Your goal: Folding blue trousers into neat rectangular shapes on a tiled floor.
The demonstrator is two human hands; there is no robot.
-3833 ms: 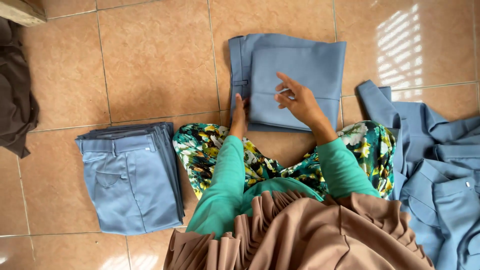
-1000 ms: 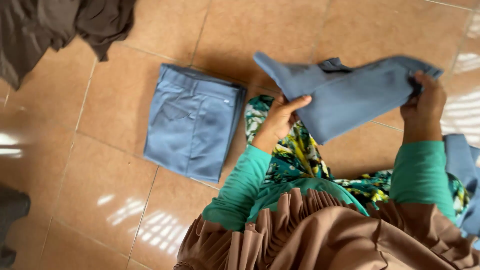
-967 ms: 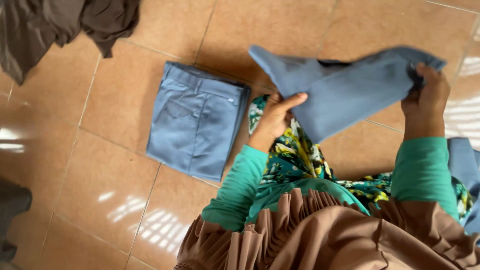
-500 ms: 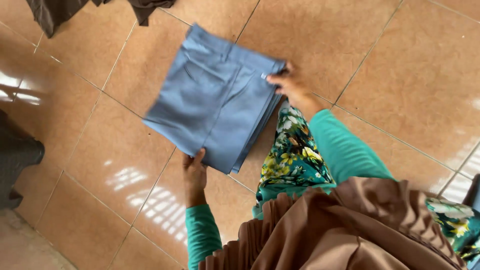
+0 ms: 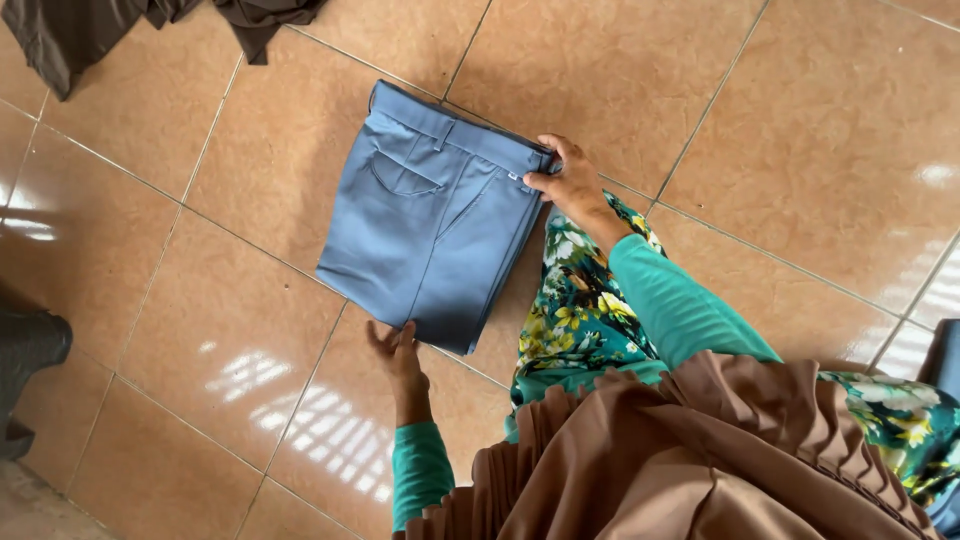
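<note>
Far left edge: a dark grey cloth bundle (image 5: pixel 28 375) on the tiled floor (image 5: pixel 800 130); more dark brown-grey garments (image 5: pixel 120 25) lie along the top left edge. Centre-left: a stack of folded blue trousers (image 5: pixel 430 215) lies flat on the floor, tilted, waistband toward the top, back pocket facing up, edges of lower layers showing along its right side. Left hand (image 5: pixel 395 350) sits at the stack's near bottom edge, palm down, fingers spread and loose, fingertips touching the lower hem; not gripping anything. Forearm in a green sleeve runs back toward the body. Right hand (image 5: pixel 568 182) reaches out to the stack's upper right corner, wrist bent, fingers curled over the waistband end, thumb on top; it pinches that corner lightly. Right arm is extended over a floral-print fabric (image 5: pixel 580 310) on the lap. Below, a pleated brown headscarf (image 5: pixel 700 460). Far right edge: a sliver of further blue cloth (image 5: pixel 945 360).
</note>
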